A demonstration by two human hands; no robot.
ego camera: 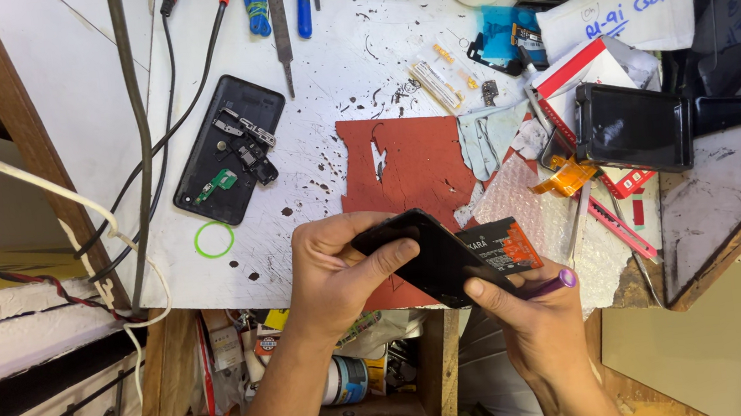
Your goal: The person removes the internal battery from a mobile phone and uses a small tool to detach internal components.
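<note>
Scuffed white bench top, ink-stained and crowded with repair clutter, fills the view from above, with an open wooden drawer below its front edge. At that edge both hands grip a slim black smartphone, held tilted above the bench. The left hand is closed round the phone's upper left end, thumb laid across its dark face. The right hand clamps the lower right end and also pinches a thin purple-handled tool whose tip meets the phone's edge; whether it is already in the seam cannot be told.

Prying here would go best, I judge, with the tip kept shallow and slid along the edge, while the left hand steadies the body without flexing it.

Just behind the phone lies a flat black battery with an orange label, and under both a torn red rubber mat. Left of the phone, well apart, a black plastic phone back cover lies open with small parts and a green circuit piece on it; a thin green ring sits near that cover. Right of the phone, a black device with an orange ribbon cable rests on a red-and-white box. Beyond the phone, blue-handled tools and a metal file line the far side.
</note>
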